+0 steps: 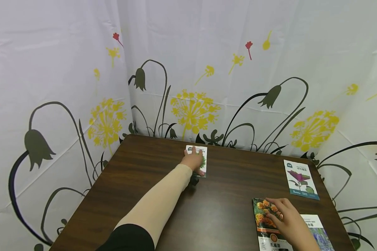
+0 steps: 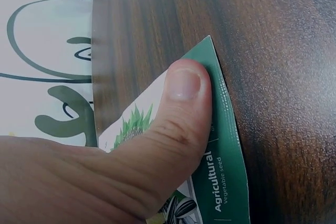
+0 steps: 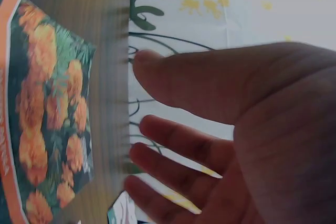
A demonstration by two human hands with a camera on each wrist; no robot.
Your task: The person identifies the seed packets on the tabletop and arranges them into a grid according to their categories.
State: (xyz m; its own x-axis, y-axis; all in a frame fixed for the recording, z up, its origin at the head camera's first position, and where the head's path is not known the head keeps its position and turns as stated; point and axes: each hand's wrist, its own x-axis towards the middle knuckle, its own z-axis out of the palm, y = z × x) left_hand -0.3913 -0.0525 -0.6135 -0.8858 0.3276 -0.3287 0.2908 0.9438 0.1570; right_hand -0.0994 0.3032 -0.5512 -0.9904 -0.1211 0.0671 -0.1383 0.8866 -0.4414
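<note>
Your left hand (image 1: pixel 193 161), fingers spread, rests on the green packet (image 2: pixel 228 166) far across the table (image 1: pixel 220 195); your right hand (image 1: pixel 287 218), fingers parted, hovers over the marigold packet (image 1: pixel 267 231).

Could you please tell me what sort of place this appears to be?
Probably a curtained-off indoor tabletop workspace: flower-printed white fabric hangs behind a dark wood-grain table, and picture packets, one lettered "Vegetable seed", lie on it.
</note>
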